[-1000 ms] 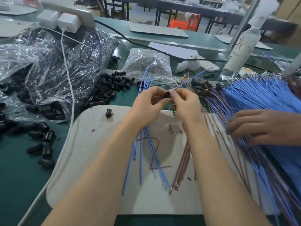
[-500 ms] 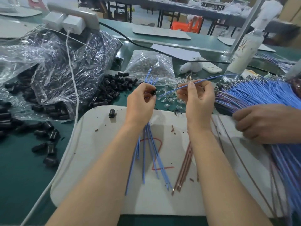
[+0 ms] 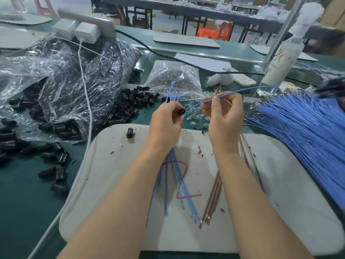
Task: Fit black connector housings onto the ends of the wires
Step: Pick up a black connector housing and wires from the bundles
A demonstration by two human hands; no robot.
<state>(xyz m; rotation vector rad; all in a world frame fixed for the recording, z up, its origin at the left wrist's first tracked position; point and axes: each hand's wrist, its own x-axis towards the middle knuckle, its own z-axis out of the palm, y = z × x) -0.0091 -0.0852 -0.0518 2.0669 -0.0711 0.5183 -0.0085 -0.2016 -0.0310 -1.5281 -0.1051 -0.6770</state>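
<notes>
Head view: above the white mat's (image 3: 112, 184) far edge, our left hand (image 3: 164, 126) pinches a black connector housing (image 3: 180, 111) and grips a blue wire bundle (image 3: 173, 157). Our right hand (image 3: 224, 118) pinches a single blue wire (image 3: 197, 104) whose end meets the housing. Loose housings (image 3: 128, 107) lie left of the mat.

Work mat (image 3: 112, 184): lower centre of the frame, on the table (image 3: 22, 212).
On the mat: one connector housing (image 3: 129, 132) at its upper-left corner; a wire bundle (image 3: 175, 184) at centre, running up into the left hand (image 3: 164, 126); a second wire group (image 3: 212, 202) just right of it.
Left of the mat: loose housings (image 3: 56, 165) on the table. Behind them, at upper left, is a large plastic bag (image 3: 74, 81) with more inside.
Top left: power strip (image 3: 85, 21), behind the bag.
Upper centre: small parts bag (image 3: 173, 77), behind the hands.
Right edge: wire sheaf (image 3: 298, 131), with a bottle (image 3: 281, 60) behind it.
Above the mat's top edge: held housing (image 3: 180, 111) pinched in the left hand; right hand (image 3: 224, 118) beside it, pinching a single wire (image 3: 242, 90).
</notes>
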